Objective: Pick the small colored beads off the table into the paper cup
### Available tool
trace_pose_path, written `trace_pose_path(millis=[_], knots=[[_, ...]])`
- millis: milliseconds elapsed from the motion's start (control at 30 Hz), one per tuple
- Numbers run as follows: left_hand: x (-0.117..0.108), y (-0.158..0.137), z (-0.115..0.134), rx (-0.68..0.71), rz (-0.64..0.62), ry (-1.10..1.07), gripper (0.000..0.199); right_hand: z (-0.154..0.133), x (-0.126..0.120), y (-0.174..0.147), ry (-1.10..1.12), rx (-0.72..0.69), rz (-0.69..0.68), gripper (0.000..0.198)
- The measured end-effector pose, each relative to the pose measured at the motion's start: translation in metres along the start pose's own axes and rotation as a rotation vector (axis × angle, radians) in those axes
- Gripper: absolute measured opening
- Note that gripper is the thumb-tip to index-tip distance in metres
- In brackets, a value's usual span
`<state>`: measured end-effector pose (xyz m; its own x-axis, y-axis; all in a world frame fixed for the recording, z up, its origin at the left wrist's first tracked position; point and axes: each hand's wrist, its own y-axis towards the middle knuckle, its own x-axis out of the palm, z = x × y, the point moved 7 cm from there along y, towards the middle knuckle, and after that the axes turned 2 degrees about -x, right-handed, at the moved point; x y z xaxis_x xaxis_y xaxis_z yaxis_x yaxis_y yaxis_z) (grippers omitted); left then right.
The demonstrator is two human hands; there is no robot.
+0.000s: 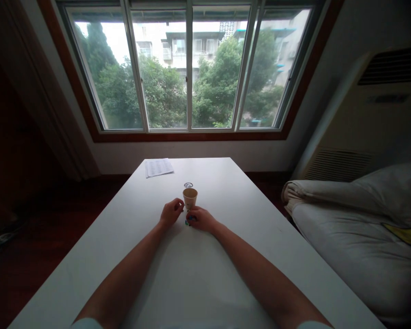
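A tan paper cup [190, 201] stands upright on the white table, its open mouth facing up. My left hand [172, 212] is just left of the cup, fingers curled in and thumb close to the fingertips; whether anything is between them is too small to see. On the cup's near right side is my right hand [201, 219], fingers bent and pressed together around small blue pieces [191, 218]. A bit of green [187, 223] shows under those fingertips. Behind the cup lies a small round, dark-rimmed item [188, 185] that I cannot identify.
Printed sheets of paper [160, 167] lie at the far left corner of the white table [226, 183]. To the right is a sofa or bed with a pale cover [356, 228], with a floor-standing air conditioner [366, 114] behind it. A window [188, 68] fills the wall ahead.
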<state>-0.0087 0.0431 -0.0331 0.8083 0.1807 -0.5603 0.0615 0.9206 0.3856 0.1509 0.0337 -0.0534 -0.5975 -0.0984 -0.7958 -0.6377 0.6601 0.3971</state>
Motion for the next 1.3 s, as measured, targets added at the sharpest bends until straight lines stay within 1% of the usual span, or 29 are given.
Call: trace_pose_path(millis=[100,200,367,467,600,733,867,933,1067,1300], knots=[[-0.009,0.004,0.012,0.005,0.089,-0.060,0.021,0.000,-0.001,0.000,-0.003,0.022,0.013,0.013],[-0.016,0.011,0.023,0.004,0.162,-0.053,0.021,0.000,-0.001,0.001,0.006,0.029,0.025,0.012],[-0.012,0.027,0.040,0.030,0.180,-0.037,0.020,0.003,0.002,0.002,-0.010,0.021,0.032,0.011],[-0.010,0.036,0.046,0.025,0.207,0.016,0.019,0.006,0.001,0.003,-0.010,0.030,0.073,0.010],[-0.006,0.041,0.045,0.009,0.194,0.081,0.022,0.004,-0.007,0.003,0.026,0.042,0.171,0.007],[-0.006,0.029,0.035,0.024,0.218,0.092,0.027,-0.002,-0.022,0.002,0.062,0.032,0.290,0.008],[-0.007,0.016,0.027,0.042,0.216,0.117,0.028,-0.001,-0.036,-0.003,0.085,0.123,0.406,0.016],[-0.008,0.013,0.024,0.022,0.214,0.126,0.028,-0.001,-0.039,-0.004,0.086,0.150,0.440,0.018],[-0.004,0.014,0.020,-0.009,0.183,0.118,0.029,-0.005,-0.044,-0.005,0.104,0.154,0.510,0.018],[0.005,0.013,0.016,0.015,0.152,0.116,0.035,-0.003,-0.056,0.001,0.203,0.231,0.631,0.019]])
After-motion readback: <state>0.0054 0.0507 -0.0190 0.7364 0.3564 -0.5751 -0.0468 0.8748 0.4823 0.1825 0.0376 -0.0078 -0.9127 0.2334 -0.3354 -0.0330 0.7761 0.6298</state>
